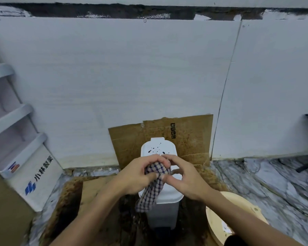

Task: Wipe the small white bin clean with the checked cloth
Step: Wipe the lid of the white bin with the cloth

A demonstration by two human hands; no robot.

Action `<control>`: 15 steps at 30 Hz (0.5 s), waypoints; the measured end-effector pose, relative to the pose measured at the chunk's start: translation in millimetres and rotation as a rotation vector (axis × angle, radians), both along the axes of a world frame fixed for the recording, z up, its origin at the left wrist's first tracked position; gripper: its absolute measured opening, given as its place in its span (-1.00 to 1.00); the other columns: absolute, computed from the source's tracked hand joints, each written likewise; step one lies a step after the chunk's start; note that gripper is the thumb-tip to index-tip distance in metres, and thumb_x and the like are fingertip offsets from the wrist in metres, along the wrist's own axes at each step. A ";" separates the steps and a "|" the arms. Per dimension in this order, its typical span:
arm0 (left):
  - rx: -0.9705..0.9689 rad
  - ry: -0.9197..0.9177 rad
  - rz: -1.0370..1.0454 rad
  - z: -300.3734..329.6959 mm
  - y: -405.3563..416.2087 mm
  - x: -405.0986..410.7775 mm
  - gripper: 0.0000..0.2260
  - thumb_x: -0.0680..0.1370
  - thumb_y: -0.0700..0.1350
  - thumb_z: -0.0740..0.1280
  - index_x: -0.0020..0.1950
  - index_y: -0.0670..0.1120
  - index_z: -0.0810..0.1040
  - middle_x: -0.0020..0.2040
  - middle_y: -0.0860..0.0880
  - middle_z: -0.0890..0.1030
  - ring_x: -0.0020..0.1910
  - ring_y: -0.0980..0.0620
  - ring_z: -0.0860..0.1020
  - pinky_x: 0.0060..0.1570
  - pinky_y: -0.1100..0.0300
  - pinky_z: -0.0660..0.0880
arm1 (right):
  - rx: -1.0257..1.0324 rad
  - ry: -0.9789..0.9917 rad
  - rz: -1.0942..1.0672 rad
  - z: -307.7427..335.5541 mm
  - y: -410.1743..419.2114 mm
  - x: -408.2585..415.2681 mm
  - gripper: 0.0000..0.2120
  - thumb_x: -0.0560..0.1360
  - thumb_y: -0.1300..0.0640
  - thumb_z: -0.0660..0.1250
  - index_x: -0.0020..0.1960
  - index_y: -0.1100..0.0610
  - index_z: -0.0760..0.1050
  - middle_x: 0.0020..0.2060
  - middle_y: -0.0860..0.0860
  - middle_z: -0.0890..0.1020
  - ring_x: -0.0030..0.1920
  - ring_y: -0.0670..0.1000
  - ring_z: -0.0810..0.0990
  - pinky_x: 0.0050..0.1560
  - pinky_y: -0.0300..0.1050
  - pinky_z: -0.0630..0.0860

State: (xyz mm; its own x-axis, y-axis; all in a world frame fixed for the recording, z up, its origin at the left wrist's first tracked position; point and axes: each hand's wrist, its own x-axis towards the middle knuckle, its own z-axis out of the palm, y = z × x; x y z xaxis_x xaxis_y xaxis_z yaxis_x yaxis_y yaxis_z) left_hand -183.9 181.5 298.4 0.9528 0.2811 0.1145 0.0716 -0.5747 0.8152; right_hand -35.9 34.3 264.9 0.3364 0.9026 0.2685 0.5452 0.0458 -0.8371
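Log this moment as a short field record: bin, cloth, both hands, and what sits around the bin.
bin: small white bin, lid shut, dark splatter spots on the lid's far part
cloth: checked cloth, bunched above the lid, one end hanging down the bin's front
left hand: left hand grips the cloth
right hand: right hand pinches the cloth
wiping: spots not yet wiped
under and behind bin: stained cardboard
right of bin: cream round basin
left: white shelf unit with blue print

Two bare forearms are seen without sleeves, watch or rings; the left hand [138,174] and right hand [182,180] are ungloved.
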 end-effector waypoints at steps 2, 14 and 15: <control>0.006 0.038 -0.002 2.0 3.5 -4.9 -0.59 0.63 -0.30 0.31 0.12 0.25 0.61 0.14 0.27 0.65 0.13 0.26 0.61 0.00 0.31 0.62 | -0.028 0.053 0.035 0.1 6.2 -3.3 -0.77 0.48 0.02 0.44 0.13 -0.01 0.59 0.02 -0.08 0.67 0.08 -0.04 0.62 0.13 -0.07 0.58; 0.176 -0.005 0.268 -23.7 30.4 -14.8 -0.67 0.58 -0.18 0.47 0.13 0.26 0.52 0.09 0.22 0.63 0.05 0.11 0.63 0.08 0.05 0.64 | -0.032 0.209 -0.133 -17.9 16.3 7.2 -0.62 0.57 0.19 0.38 0.27 -0.14 0.36 -0.12 0.21 0.68 -0.07 0.20 0.70 0.00 0.25 0.62; 0.178 -0.018 0.286 -27.7 31.5 -13.5 -0.72 0.59 -0.16 0.46 0.08 0.24 0.54 0.08 0.22 0.64 0.08 0.13 0.62 0.10 0.05 0.64 | -0.026 0.183 -0.148 -20.6 16.0 9.1 -0.58 0.58 0.19 0.37 0.29 -0.20 0.34 -0.11 0.19 0.68 -0.09 0.18 0.70 -0.03 0.24 0.63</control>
